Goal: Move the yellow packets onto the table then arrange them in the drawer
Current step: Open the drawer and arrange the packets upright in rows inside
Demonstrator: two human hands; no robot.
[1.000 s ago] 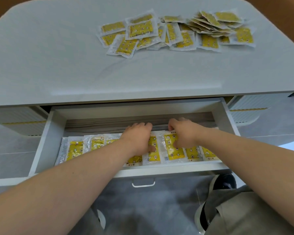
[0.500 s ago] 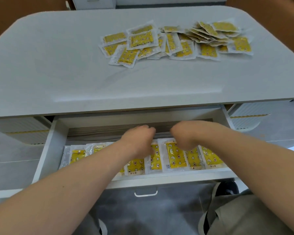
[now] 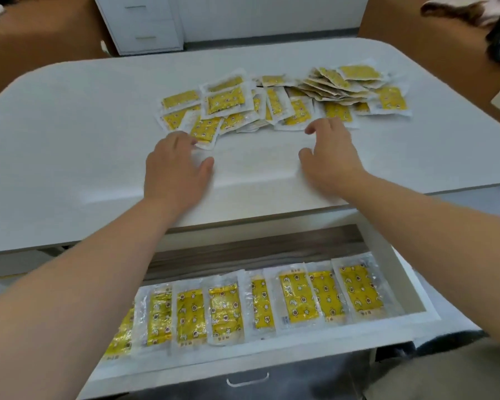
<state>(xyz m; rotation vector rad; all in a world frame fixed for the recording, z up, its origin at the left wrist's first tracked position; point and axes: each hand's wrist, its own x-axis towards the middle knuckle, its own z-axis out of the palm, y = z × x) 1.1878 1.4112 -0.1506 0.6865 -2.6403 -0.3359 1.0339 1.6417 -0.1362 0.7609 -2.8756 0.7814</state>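
Both hands reach over the white desk [image 3: 70, 140] toward a loose heap of yellow packets [image 3: 283, 102] spread across its far half. The left hand [image 3: 175, 168] lies palm down with fingers spread, its fingertips touching the near edge of the packet at the heap's left end; its grip is open and holds nothing. The right hand [image 3: 329, 157] hovers near the heap's middle front, fingers loosely curled and apart, also empty.

Below the desk edge, the open drawer [image 3: 410, 290] carries a row of packets [image 3: 272, 301] set side by side, slightly overlapping, each in clear wrap with a yellow patterned panel. The left forearm crosses over the row's left end and hides the packets there. Small print sits at the top and bottom of several packets, too small to read. A metal handle [image 3: 247, 381] shows on the drawer front.

Beyond the desk stands a white cabinet [image 3: 145, 24] with drawers, flanked by brown surfaces; at the upper right lies some dark and pale fabric [image 3: 474, 10], blurred and cut off by the frame edge. The right end of the heap is a fanned stack seen edge-on, so the packets there cannot be counted.
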